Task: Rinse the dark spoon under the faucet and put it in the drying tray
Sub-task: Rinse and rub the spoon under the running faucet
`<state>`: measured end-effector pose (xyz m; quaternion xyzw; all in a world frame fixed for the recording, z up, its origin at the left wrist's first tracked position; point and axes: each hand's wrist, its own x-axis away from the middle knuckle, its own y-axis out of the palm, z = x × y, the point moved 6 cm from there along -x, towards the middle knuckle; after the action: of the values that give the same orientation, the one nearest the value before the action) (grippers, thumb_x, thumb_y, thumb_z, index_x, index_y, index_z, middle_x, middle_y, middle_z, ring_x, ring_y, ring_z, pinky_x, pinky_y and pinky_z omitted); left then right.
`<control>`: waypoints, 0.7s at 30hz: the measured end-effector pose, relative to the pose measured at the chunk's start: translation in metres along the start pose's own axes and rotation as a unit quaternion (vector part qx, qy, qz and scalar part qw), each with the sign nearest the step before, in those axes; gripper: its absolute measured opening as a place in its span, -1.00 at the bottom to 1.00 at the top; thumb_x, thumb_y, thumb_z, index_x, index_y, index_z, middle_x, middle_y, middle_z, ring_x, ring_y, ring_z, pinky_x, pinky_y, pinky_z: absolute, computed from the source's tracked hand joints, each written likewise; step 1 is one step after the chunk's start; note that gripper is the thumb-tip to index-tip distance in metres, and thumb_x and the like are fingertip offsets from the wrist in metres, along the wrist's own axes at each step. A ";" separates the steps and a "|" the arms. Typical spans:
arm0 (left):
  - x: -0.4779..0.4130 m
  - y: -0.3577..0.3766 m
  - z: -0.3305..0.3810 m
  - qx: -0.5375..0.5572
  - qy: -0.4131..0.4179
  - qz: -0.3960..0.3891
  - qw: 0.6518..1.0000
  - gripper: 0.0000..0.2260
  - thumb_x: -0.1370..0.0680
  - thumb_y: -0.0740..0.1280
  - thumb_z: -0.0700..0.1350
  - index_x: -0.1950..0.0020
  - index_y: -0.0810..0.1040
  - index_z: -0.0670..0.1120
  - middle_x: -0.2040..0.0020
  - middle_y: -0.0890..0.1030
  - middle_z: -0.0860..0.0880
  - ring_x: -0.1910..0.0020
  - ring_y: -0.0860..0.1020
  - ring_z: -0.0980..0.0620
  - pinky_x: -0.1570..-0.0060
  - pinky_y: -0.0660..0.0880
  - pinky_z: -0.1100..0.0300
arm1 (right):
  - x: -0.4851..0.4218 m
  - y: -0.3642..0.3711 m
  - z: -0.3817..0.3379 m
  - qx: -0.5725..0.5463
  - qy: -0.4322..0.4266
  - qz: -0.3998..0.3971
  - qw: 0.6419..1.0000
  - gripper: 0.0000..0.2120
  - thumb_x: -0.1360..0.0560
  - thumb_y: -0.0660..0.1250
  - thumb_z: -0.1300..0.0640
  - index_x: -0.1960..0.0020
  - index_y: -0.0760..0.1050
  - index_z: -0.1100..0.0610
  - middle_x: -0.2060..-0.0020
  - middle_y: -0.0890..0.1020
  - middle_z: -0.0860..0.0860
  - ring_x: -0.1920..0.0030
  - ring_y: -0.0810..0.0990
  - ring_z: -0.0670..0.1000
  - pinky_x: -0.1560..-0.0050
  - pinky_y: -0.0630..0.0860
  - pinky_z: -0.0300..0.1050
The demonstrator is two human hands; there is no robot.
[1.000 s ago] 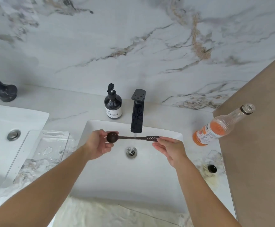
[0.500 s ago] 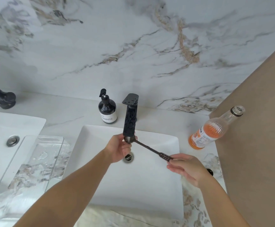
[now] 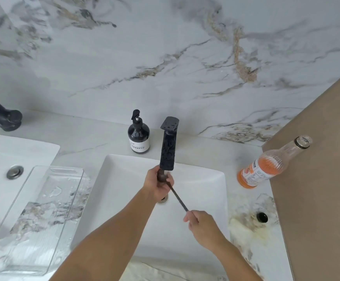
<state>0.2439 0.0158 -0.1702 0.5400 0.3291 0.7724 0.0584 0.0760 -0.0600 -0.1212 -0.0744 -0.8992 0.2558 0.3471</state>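
The dark spoon (image 3: 176, 196) slants over the white sink (image 3: 205, 179), its bowl tucked right under the spout of the black faucet (image 3: 167, 153). My left hand (image 3: 158, 185) wraps around the bowel end, fingers rubbing it. My right hand (image 3: 202, 224) pinches the handle's end, lower and to the right. The clear drying tray (image 3: 43, 216) lies on the counter left of the sink, wet and with nothing in it. Running water is hard to make out.
A dark soap pump bottle (image 3: 138, 137) stands behind the sink. An orange drink bottle (image 3: 266, 169) stands at the right, beside a brown panel (image 3: 323, 179). A small black cap (image 3: 262, 217) lies on the counter. A second sink (image 3: 9, 159) and faucet (image 3: 0, 114) are at the left.
The spoon went from level across the sink to slanted, bowl up under the spout. My right hand dropped back toward me with the handle; my left hand followed the bowl.
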 end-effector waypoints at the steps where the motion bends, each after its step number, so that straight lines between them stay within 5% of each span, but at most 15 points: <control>1: 0.000 0.000 0.000 0.006 -0.002 -0.004 1.000 -0.85 -0.49 0.27 -0.22 0.29 0.44 -0.16 0.39 0.40 -0.05 0.49 0.39 0.04 0.59 0.35 0.29 | 0.001 0.006 0.003 -0.149 0.038 -0.046 0.987 -0.66 -0.66 0.09 0.09 0.14 0.54 0.17 0.44 0.39 -0.04 0.48 0.31 -0.02 0.40 0.25 -0.15; 3: -0.002 -0.001 0.001 -0.006 -0.005 -0.003 1.000 -0.85 -0.45 0.29 -0.23 0.33 0.45 -0.16 0.44 0.39 -0.05 0.49 0.34 0.05 0.63 0.33 0.31 | 0.007 0.015 0.006 -0.423 0.117 -0.139 0.888 -0.63 -0.65 0.14 0.06 0.14 0.58 0.24 0.49 0.27 -0.03 0.52 0.15 -0.04 0.50 0.13 -0.18; 5: -0.003 -0.001 -0.001 -0.053 -0.014 0.000 0.998 -0.80 -0.42 0.30 -0.20 0.41 0.40 -0.13 0.49 0.37 -0.02 0.58 0.27 0.07 0.64 0.24 0.32 | 0.014 0.017 0.006 -0.560 0.165 -0.199 0.787 -0.67 -0.61 0.22 0.04 0.18 0.58 0.23 0.51 0.20 -0.05 0.53 0.09 -0.07 0.57 0.12 -0.21; 6: -0.003 -0.001 -0.003 -0.075 -0.019 0.000 0.997 -0.78 -0.42 0.30 -0.17 0.42 0.39 -0.11 0.50 0.36 0.00 0.62 0.24 0.07 0.65 0.22 0.33 | 0.015 0.017 0.007 -0.578 0.174 -0.202 0.771 -0.68 -0.60 0.24 0.04 0.21 0.57 0.22 0.51 0.18 -0.06 0.53 0.07 -0.07 0.59 0.12 -0.22; 7: -0.003 -0.001 -0.005 -0.079 -0.021 0.004 0.997 -0.78 -0.44 0.30 -0.16 0.41 0.40 -0.10 0.49 0.38 0.01 0.64 0.22 0.08 0.65 0.24 0.34 | 0.014 0.016 0.010 -0.559 0.182 -0.180 0.789 -0.67 -0.61 0.21 0.05 0.22 0.55 0.20 0.49 0.16 -0.05 0.52 0.07 -0.06 0.58 0.11 -0.22; 8: -0.003 -0.001 -0.006 -0.063 -0.020 0.010 0.998 -0.79 -0.47 0.29 -0.17 0.37 0.42 -0.10 0.48 0.41 0.00 0.64 0.25 0.08 0.64 0.29 0.34 | 0.011 0.013 0.015 -0.486 0.170 -0.131 0.847 -0.66 -0.64 0.17 0.06 0.24 0.51 0.17 0.47 0.17 -0.04 0.52 0.09 -0.06 0.56 0.10 -0.22; 10: -0.001 0.002 -0.009 -0.012 -0.015 0.012 1.000 -0.84 -0.53 0.25 -0.24 0.26 0.46 -0.14 0.47 0.48 -0.04 0.53 0.39 0.07 0.61 0.36 0.31 | 0.008 -0.002 0.017 -0.213 0.099 0.023 0.972 -0.66 -0.65 0.09 0.11 0.26 0.44 0.11 0.46 0.28 -0.02 0.53 0.20 -0.05 0.50 0.17 -0.21; 11: 0.001 0.004 -0.010 0.003 -0.013 0.009 1.000 -0.85 -0.54 0.22 -0.26 0.23 0.46 -0.15 0.46 0.50 -0.06 0.45 0.44 0.06 0.59 0.37 0.30 | 0.009 -0.008 0.013 -0.080 0.057 0.098 0.990 -0.69 -0.65 0.08 0.12 0.23 0.42 0.09 0.44 0.35 -0.03 0.51 0.28 -0.05 0.47 0.23 -0.19; 15: -0.001 0.005 -0.009 -0.025 -0.006 0.030 0.999 -0.79 -0.53 0.26 -0.21 0.31 0.37 -0.12 0.42 0.32 -0.02 0.45 0.26 0.04 0.44 0.32 0.22 | 0.016 -0.007 -0.001 0.187 -0.006 0.212 0.959 -0.75 -0.67 0.01 0.00 -0.08 0.43 0.04 0.27 0.52 -0.05 0.25 0.52 0.02 0.29 0.38 -0.12; 18: 0.004 0.012 -0.010 0.012 -0.002 0.000 1.000 -0.71 -0.59 0.33 -0.05 0.27 0.41 -0.16 0.34 0.38 -0.08 0.44 0.39 0.01 0.43 0.51 0.17 | 0.018 0.003 -0.009 0.206 -0.015 0.236 0.950 -0.66 -0.66 -0.02 -0.05 -0.31 0.38 0.02 0.13 0.50 0.00 0.03 0.54 0.07 0.24 0.42 -0.11; 21: 0.008 0.012 -0.010 0.004 -0.008 -0.047 0.999 -0.50 -0.56 0.23 0.27 0.23 0.49 -0.18 0.36 0.49 -0.07 0.51 0.45 0.03 0.44 0.50 0.20 | 0.014 0.013 -0.009 0.223 -0.026 0.171 0.960 -0.65 -0.66 -0.02 -0.09 -0.29 0.37 0.03 0.09 0.49 0.01 -0.02 0.52 0.08 0.09 0.52 -0.06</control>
<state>0.2352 0.0060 -0.1585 0.5298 0.3568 0.7635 0.0955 0.0707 -0.0410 -0.1143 -0.1409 -0.8023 0.5067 0.2822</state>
